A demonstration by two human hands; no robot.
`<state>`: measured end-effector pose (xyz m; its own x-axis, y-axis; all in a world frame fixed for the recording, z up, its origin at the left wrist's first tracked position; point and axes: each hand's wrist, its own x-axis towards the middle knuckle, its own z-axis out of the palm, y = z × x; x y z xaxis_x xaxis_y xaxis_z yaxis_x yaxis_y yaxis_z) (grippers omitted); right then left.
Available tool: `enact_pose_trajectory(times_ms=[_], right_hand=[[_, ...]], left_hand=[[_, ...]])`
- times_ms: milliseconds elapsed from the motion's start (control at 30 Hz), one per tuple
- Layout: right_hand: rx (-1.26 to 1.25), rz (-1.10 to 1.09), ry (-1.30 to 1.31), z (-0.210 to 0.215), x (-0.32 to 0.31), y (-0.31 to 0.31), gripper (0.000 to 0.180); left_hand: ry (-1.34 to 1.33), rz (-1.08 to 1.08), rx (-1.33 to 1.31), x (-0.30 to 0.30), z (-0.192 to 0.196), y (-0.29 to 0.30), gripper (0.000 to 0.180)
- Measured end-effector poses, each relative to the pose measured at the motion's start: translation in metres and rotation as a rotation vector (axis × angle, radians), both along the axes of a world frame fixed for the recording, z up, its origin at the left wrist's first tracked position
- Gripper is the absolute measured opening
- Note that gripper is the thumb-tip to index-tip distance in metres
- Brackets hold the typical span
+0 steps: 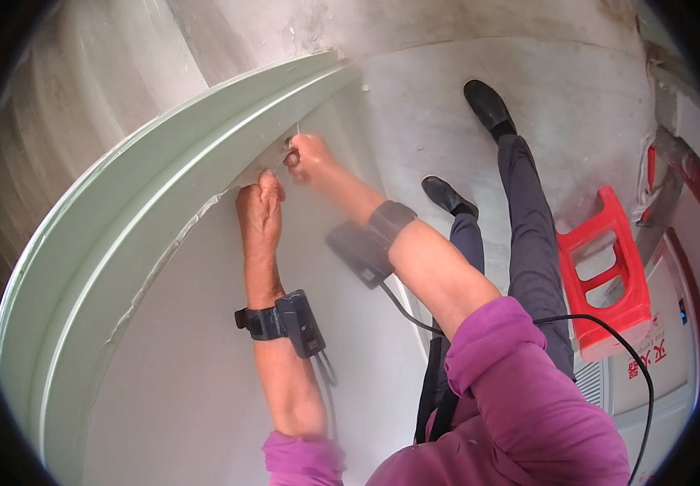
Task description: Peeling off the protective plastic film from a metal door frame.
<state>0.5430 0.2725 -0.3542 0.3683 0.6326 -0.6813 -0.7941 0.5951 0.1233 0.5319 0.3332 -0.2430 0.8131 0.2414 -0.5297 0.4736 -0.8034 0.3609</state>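
A long pale green moulded piece point(123, 215) with a raised rib curves across the left side. Along its inner edge runs a thin, ragged whitish fringe point(173, 243). My left hand point(261, 202) is closed at that edge, thumb and fingers pressed together; what they pinch is hidden. Just beyond it and to the right, my right hand point(311, 159) is curled closed close to the same edge, slightly blurred. Something small and dark shows at its fingers, too unclear to name. A pale, smooth surface point(188, 364) lies below the edge.
Black wrist devices point(300, 322) with cables sit on both forearms. My legs and black shoes point(489, 105) are on the grey floor point(414, 105). At the right stand a red plastic stool point(629, 287) and a white box with red lettering point(674, 324).
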Motion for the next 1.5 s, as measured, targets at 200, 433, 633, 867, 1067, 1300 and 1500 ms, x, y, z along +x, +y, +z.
enact_pose_trajectory(times_ms=[200, 433, 633, 867, 1067, 1300, 1500], right_hand=[[0.023, -0.088, 0.001, 0.015, -0.001, -0.014, 0.008], [-0.267, -0.146, -0.328, 0.000, -0.022, -0.001, 0.016], [-0.571, -0.098, -0.770, -0.025, -0.030, 0.001, 0.023], [-0.427, -0.018, -0.332, -0.023, -0.031, -0.029, 0.027], [-0.512, -0.110, -0.680, -0.042, -0.012, 0.000, 0.025], [-0.442, -0.019, -0.615, -0.043, -0.020, 0.010, 0.024], [-0.053, -0.056, 0.079, -0.015, -0.025, 0.014, 0.019]], left_hand=[[-0.261, 0.218, -0.161, 0.008, 0.000, -0.042, 0.032], [-0.220, 0.359, -0.124, 0.000, -0.059, -0.020, 0.030], [0.062, 0.920, -0.476, 0.015, -0.087, -0.009, 0.024], [-0.090, 0.403, -0.189, 0.000, -0.090, 0.007, 0.028], [-0.148, 0.294, -0.156, -0.001, -0.092, 0.004, 0.035], [-0.043, 0.317, -0.205, -0.002, -0.082, 0.009, 0.036], [0.235, -0.108, 0.071, 0.000, -0.070, 0.026, 0.029]])
